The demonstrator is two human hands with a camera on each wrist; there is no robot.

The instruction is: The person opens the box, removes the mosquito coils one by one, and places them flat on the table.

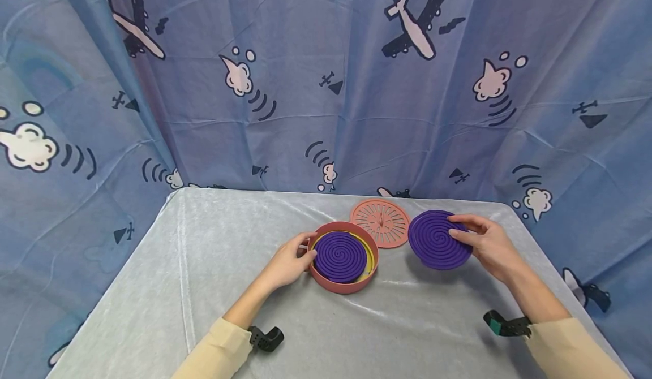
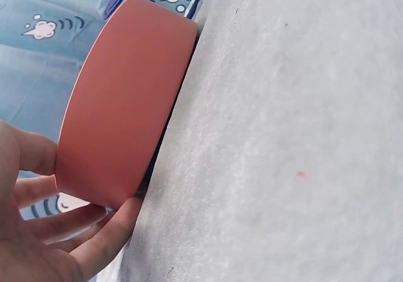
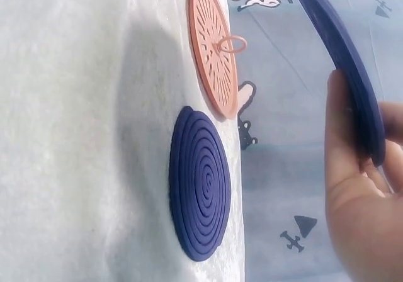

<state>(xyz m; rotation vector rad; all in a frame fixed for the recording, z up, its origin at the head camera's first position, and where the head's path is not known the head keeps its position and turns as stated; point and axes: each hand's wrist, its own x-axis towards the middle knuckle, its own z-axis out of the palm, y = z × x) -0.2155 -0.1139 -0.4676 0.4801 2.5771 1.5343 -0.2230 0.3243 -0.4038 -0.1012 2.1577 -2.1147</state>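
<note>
Right grip (image 1: 491, 249) pinches the coil (image 1: 438, 240) by its right edge, above the table (image 1: 382, 334), right of the box (image 1: 343, 288). Probably light, stiffish, likely snaps if bent: pinch lightly, support below. Left grip (image 1: 288, 262) holds box wall.

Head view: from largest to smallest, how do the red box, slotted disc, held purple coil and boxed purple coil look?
1. Red box
2. Held purple coil, perhaps enlarged by nearness to the camera
3. Slotted disc and boxed purple coil: too alike to rank
</note>
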